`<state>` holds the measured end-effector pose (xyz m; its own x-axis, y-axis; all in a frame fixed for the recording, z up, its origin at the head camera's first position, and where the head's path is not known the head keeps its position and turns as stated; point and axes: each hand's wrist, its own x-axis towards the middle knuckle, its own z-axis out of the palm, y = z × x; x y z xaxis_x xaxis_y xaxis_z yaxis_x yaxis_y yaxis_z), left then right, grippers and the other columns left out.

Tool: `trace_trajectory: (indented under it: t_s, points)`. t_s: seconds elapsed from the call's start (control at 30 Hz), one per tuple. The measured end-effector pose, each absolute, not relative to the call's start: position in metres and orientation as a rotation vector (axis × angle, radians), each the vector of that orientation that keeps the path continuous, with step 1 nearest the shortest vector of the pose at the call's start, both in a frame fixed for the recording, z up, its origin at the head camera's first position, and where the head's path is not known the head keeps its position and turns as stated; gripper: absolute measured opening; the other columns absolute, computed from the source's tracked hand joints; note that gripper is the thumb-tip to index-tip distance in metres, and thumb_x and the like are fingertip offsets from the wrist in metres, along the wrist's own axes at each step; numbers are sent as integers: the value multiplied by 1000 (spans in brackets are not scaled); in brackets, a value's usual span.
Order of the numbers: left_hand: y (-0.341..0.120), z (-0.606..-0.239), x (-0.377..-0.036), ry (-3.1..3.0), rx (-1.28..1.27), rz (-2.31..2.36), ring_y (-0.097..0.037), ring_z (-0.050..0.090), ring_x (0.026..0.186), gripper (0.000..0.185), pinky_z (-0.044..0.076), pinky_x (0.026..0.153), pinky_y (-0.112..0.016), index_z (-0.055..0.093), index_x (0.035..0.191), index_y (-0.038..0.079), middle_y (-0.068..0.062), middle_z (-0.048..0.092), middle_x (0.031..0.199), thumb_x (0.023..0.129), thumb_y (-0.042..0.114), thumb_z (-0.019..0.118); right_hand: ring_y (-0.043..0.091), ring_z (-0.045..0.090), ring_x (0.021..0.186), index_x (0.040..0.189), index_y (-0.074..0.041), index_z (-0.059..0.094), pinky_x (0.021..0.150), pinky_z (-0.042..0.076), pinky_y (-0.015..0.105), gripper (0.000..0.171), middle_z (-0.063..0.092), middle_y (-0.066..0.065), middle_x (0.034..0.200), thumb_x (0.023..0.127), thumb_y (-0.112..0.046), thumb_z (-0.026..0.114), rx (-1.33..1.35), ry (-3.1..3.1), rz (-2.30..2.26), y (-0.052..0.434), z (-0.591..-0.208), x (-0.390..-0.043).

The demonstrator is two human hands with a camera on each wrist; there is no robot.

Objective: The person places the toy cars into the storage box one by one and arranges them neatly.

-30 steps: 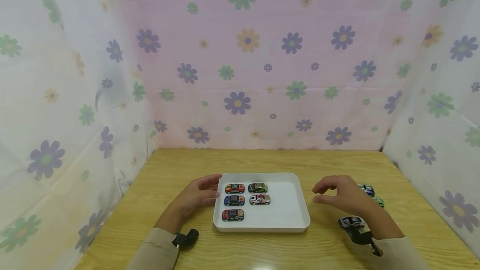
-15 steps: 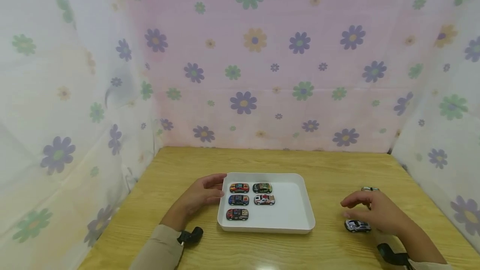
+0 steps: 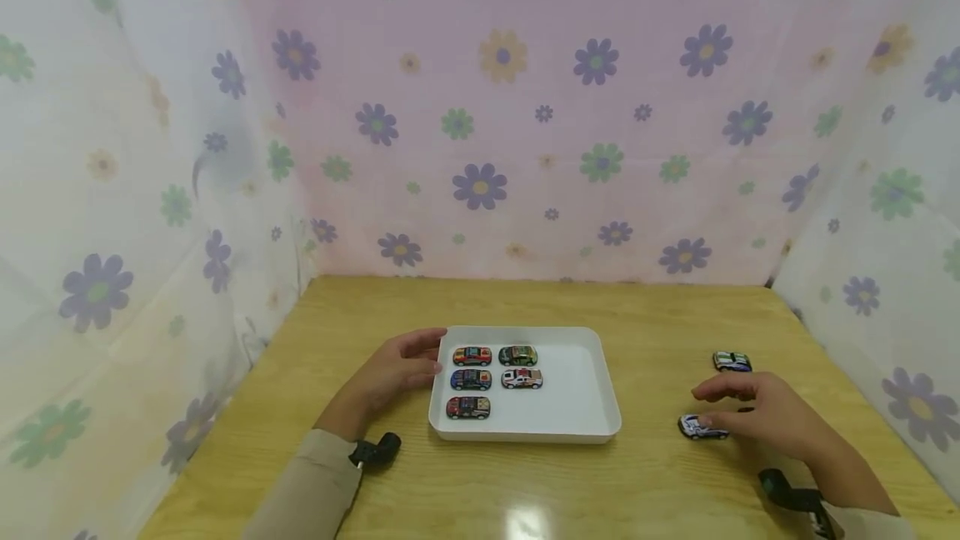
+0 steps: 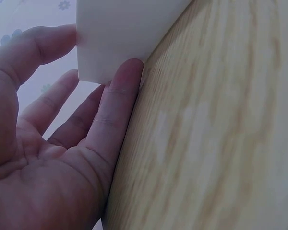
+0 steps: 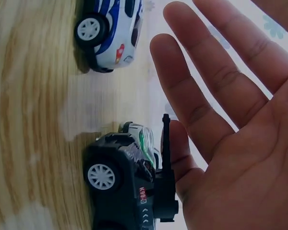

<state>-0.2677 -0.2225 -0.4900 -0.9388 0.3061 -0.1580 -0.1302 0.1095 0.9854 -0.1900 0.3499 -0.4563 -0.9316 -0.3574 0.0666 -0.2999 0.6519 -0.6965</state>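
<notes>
My left hand (image 3: 387, 373) rests at the left wall of a white tray (image 3: 525, 437), its fingertips against the wall. Up close, the left wrist view shows fingers at the corner of the tray (image 4: 120, 33). In the tray, toy cars (image 3: 468, 407) stand in two columns, three on the left and two on the right. My right hand (image 3: 776, 417) hovers with loose fingers by a white and blue toy car (image 3: 703, 427), its thumb overlapping the car. Below the palm, in the right wrist view, stands a black toy vehicle with a gun barrel (image 5: 117, 191).
Behind the right hand, a green and white toy car (image 3: 731, 361) stands on the wooden table (image 3: 360, 307). Flower-patterned cloth (image 3: 480, 107) encloses the back and both sides. Each wrist wears a small black camera mount.
My right hand has moved right, away from the tray, and its thumb has come over the white and blue car. The left hand stays at the tray. The head view has shifted slightly.
</notes>
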Motion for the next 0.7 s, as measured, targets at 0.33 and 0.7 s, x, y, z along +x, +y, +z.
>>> trace_trajectory:
  t_s: [0.33, 0.7]
  points:
    - [-223, -489, -271, 2049, 154, 1917, -29, 56, 136, 64, 60, 99, -39, 55, 150, 20, -9, 53, 154, 92, 3, 76, 7, 67, 93, 120, -9, 74, 67, 57, 28, 30, 75, 8, 116, 93, -22, 79, -641, 2707, -1250, 356, -461, -194]
    - [-223, -487, -270, 2039, 163, 1912, -29, 56, 137, 66, 59, 99, -39, 54, 151, 19, -9, 54, 153, 91, 4, 76, 9, 65, 94, 121, -13, 74, 71, 57, 28, 33, 73, 10, 118, 91, -25, 81, -646, 2682, -1187, 361, -464, -194]
